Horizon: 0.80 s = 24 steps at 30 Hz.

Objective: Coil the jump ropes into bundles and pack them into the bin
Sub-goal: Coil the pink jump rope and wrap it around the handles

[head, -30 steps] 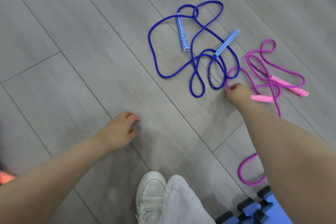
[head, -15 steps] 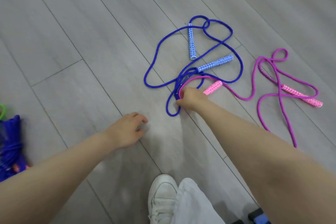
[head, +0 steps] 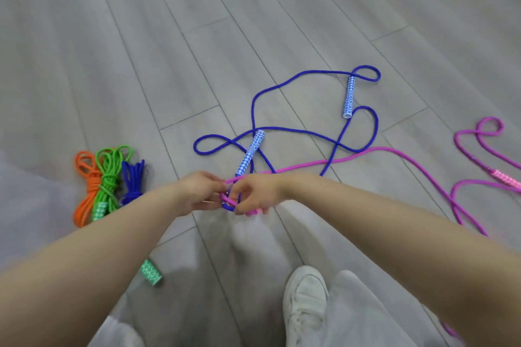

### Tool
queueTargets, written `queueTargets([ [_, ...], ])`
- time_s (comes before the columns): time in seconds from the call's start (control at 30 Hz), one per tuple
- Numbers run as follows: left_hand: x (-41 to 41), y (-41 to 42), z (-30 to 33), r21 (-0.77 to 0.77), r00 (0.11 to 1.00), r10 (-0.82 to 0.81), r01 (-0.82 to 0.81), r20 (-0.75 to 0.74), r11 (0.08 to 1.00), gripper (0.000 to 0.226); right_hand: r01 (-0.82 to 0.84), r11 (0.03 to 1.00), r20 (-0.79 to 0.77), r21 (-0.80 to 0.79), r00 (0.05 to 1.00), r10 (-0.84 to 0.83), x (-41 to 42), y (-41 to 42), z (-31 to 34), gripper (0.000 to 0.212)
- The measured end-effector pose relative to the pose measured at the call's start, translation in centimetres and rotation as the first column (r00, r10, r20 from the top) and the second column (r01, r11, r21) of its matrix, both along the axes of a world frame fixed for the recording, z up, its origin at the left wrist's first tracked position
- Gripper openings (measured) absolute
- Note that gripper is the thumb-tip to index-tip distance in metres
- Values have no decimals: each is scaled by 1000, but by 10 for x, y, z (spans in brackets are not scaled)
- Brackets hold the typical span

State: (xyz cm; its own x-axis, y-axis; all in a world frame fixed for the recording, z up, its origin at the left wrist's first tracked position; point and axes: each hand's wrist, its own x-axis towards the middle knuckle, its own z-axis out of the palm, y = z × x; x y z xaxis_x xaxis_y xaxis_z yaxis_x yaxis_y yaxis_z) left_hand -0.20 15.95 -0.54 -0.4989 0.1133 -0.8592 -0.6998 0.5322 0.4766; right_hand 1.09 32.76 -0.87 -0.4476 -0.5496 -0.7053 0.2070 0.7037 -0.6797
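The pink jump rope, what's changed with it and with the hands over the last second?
The right hand, which had reached out to the pink rope on the floor, has drawn its handle end back toward the body. The left hand left the floor and now pinches the rope beside it. A loop of the blue rope came along. The far blue handle still lies on the floor.

Your forearms are bare, with no sleeves, watch or rings in view on your left hand [head: 197,191] or right hand [head: 258,191]. You wear a white lace-up sneaker [head: 306,304] and loose, pale grey-white trousers [head: 363,315].
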Motion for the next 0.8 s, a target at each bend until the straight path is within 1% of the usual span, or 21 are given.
queueTargets([
  [0.07, -5, -12, 6, -72, 995, 41, -47, -93, 996, 10, 15, 998, -61, 62, 998, -12, 0, -3, 8, 7],
  [0.1, -9, -17, 13, -82, 993, 47, -56, -110, 995, 10, 23, 994, -87, 110, 996, -13, 0, -2, 13, 10],
  [0.2, -20, -23, 48, -28, 993, -19, 16, -117, 999, 7, 12, 950, -179, 313, 983, 47, 3, 1, 31, 23],
  [0.23, -22, -23, 62, -1, 991, -35, 35, -130, 999, 8, 11, 927, -210, 374, 975, 73, 4, 2, 39, 21],
  [0.27, -23, -21, 77, 23, 987, -48, 52, -150, 998, 8, 27, 917, -219, 397, 973, 66, 6, 4, 47, 17],
  [0.37, -20, -19, 113, 52, 967, -139, 154, -213, 987, 11, 87, 924, -169, 373, 985, -24, 10, 8, 78, 12],
  [0.43, -13, -22, 128, 5, 939, -251, 260, -234, 966, 9, 133, 916, -170, 379, 983, -72, 14, 15, 97, 13],
  [0.5, -4, -28, 130, -121, 886, -396, 378, -241, 918, 11, 228, 905, -155, 359, 971, -183, 21, 27, 107, 12],
  [0.53, 1, -31, 127, -221, 835, -491, 444, -250, 868, 15, 286, 898, -137, 335, 958, -253, 25, 34, 109, 12],
  [0.6, 10, -34, 117, -422, 697, -666, 537, -266, 730, 28, 418, 873, -90, 252, 908, -409, 31, 44, 114, 9],
  [0.63, 14, -33, 115, -469, 647, -713, 558, -272, 685, 33, 484, 854, -63, 192, 874, -481, 33, 47, 119, 9],
  [0.7, 22, -25, 117, -456, 592, -756, 611, -279, 647, 37, 597, 800, -4, 68, 802, -598, 34, 47, 133, 11],
  [0.73, 25, -18, 123, -425, 584, -758, 631, -291, 649, 36, 634, 773, -1, 18, 774, -634, 33, 46, 141, 13],
  [0.77, 27, -12, 130, -376, 604, -732, 629, -315, 681, 35, 658, 753, -11, -21, 753, -658, 33, 44, 151, 16],
  [0.8, 30, -5, 140, -297, 657, -670, 600, -347, 742, 34, 674, 737, -13, -61, 737, -675, 34, 40, 163, 19],
])
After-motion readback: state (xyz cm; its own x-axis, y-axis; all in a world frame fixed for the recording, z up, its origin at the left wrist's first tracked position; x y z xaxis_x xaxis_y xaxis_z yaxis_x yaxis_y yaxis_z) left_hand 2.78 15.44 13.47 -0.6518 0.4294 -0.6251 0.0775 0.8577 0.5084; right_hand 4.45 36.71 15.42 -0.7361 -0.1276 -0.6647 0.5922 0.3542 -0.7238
